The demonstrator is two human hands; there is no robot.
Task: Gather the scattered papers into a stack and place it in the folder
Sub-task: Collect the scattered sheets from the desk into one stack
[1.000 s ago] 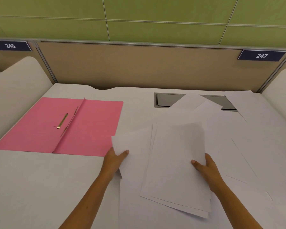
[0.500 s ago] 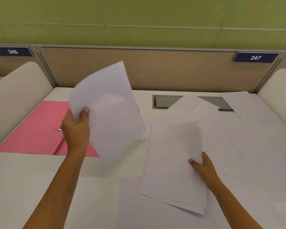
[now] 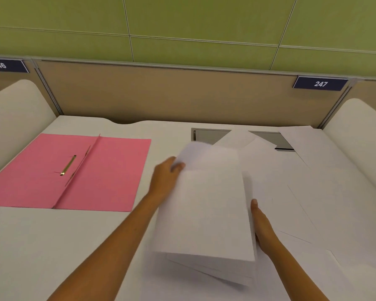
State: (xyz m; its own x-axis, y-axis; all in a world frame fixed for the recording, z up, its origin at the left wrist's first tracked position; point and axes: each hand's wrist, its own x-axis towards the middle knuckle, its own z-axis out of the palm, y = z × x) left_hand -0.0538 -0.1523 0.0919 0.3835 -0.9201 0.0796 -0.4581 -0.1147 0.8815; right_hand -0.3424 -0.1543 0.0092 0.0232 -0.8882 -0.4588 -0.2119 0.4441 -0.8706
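Note:
A pink folder (image 3: pixel 109 172) lies open flat on the left of the desk, a brass fastener (image 3: pixel 68 165) on its left leaf. My left hand (image 3: pixel 166 178) grips the upper left edge of a white sheet (image 3: pixel 206 203), which lies over a small stack of white papers (image 3: pixel 215 270) in the middle. My right hand (image 3: pixel 262 227) rests at the right edge of that stack, fingers mostly hidden by the sheet. Several more loose white papers (image 3: pixel 302 192) lie scattered on the right half of the desk.
The white desk (image 3: pixel 52 246) is bounded by a tan back partition (image 3: pixel 161 94) and rounded white side dividers (image 3: pixel 15 105). A recessed grey cable hatch (image 3: pixel 211 134) sits at the back centre, partly covered by papers.
My left hand lifted a sheet off the desk, swung it up over the folder, then brought it down on top of the stack. My right hand stayed at the stack's right edge.

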